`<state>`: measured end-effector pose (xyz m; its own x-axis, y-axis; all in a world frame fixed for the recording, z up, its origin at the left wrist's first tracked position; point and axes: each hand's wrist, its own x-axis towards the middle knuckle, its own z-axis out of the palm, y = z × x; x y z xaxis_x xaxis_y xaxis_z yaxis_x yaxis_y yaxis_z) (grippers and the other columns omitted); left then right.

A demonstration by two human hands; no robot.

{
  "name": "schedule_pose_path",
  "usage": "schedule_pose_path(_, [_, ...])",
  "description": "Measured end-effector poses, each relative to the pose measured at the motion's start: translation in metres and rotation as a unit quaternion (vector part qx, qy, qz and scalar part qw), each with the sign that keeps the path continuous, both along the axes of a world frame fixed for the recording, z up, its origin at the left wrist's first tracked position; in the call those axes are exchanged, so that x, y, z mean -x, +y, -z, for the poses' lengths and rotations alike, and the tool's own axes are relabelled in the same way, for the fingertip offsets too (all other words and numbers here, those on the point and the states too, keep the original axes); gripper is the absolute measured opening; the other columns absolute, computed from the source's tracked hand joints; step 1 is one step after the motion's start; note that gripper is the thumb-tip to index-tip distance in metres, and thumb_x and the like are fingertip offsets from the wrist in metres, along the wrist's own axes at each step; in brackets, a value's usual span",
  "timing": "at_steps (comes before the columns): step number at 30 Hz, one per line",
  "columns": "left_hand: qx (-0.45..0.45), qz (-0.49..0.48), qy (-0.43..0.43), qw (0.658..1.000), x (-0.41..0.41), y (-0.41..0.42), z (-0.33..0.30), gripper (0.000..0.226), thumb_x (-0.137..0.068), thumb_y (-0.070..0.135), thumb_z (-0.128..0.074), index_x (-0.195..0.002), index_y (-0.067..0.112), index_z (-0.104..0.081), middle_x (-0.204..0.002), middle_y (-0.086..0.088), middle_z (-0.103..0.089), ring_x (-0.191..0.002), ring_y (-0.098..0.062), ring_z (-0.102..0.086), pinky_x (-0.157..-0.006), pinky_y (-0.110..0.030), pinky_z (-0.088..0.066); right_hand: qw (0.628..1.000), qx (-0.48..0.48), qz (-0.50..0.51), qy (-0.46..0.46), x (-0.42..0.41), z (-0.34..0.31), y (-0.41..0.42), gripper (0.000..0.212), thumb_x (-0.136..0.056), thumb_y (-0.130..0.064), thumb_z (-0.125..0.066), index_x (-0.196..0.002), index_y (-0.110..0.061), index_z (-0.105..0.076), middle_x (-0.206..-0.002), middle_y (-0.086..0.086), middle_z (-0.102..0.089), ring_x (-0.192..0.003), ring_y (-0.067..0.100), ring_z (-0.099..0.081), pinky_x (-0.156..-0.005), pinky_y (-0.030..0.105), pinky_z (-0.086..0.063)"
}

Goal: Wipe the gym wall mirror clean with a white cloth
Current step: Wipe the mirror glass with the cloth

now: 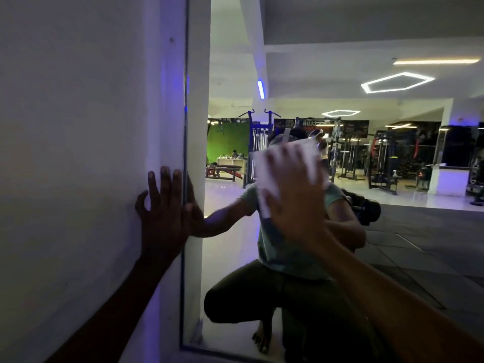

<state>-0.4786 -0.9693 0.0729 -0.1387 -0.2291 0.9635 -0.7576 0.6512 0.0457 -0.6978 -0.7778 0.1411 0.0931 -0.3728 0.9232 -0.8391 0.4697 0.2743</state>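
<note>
While the left hand [163, 205] lies flat on the white wall [78, 153] beside the mirror [340, 231] edge, fingers straight and slightly apart, the right arm reaches forward. Its right hand [296, 195] presses the white cloth [285, 166] against the glass with spread, straight fingers, blurred.

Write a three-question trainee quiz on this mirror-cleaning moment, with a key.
1. True or false: the left hand lies flat on the wall beside the mirror.
2. Which hand presses the white cloth to the glass?
3. The mirror's visible edge is: A) top B) left C) right.

Key: 1 true. 2 the right hand. 3 B.
</note>
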Motion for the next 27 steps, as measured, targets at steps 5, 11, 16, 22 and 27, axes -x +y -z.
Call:
schedule_pose_path(5, [0.042,0.038,-0.03,0.998,0.019,0.017,-0.039,0.074,-0.105,0.039,-0.032,-0.166,0.001,-0.015,-0.173,-0.024,-0.01,-0.161,-0.038,-0.011,-0.123,-0.056,-0.022,0.988,0.083,0.079,-0.105,0.034,-0.01,0.046,0.079,-0.105,-0.061,-0.024,-0.171,-0.019,-0.008,-0.178,0.012,0.0,-0.164,0.036,-0.002,-0.127,0.068,-0.008])
schedule_pose_path(11, [0.07,0.015,-0.077,0.994,0.032,0.016,-0.057,0.078,-0.107,0.053,-0.023,-0.164,0.0,-0.021,-0.173,-0.02,-0.017,-0.161,-0.033,-0.018,-0.124,-0.053,-0.019,1.0,0.015,0.011,0.008,-0.031,-0.038,-0.039,0.075,-0.107,-0.052,-0.027,-0.171,-0.016,-0.011,-0.178,0.014,-0.005,-0.164,0.038,-0.002,-0.128,0.067,0.005])
schedule_pose_path(16, [0.064,0.005,-0.067,0.996,0.034,0.017,-0.055,0.079,-0.107,0.056,-0.023,-0.164,0.001,-0.023,-0.173,-0.018,-0.018,-0.161,-0.032,-0.018,-0.125,-0.05,-0.016,0.996,-0.061,-0.013,0.062,-0.023,-0.034,-0.028,0.071,-0.108,-0.049,-0.026,-0.17,-0.017,-0.015,-0.178,0.014,-0.008,-0.164,0.035,-0.005,-0.129,0.065,0.001])
schedule_pose_path(22, [0.059,-0.001,-0.044,0.997,0.038,0.019,-0.053,0.083,-0.106,0.059,-0.03,-0.165,0.0,-0.021,-0.172,-0.021,-0.017,-0.161,-0.034,-0.018,-0.124,-0.053,-0.02,0.99,0.073,0.081,-0.092,0.069,0.007,0.088,0.076,-0.106,-0.055,-0.028,-0.171,-0.02,-0.009,-0.178,0.012,-0.001,-0.164,0.035,-0.002,-0.128,0.068,-0.008])
schedule_pose_path(27, [0.071,0.063,-0.031,0.995,0.084,0.068,-0.043,0.08,-0.108,0.055,-0.021,-0.166,0.001,-0.011,-0.173,-0.022,-0.01,-0.162,-0.034,-0.011,-0.123,-0.051,-0.021,0.988,0.095,0.056,-0.112,0.023,0.009,0.04,0.078,-0.105,-0.053,-0.036,-0.171,-0.019,-0.012,-0.178,0.012,0.001,-0.164,0.036,0.001,-0.127,0.068,-0.005])
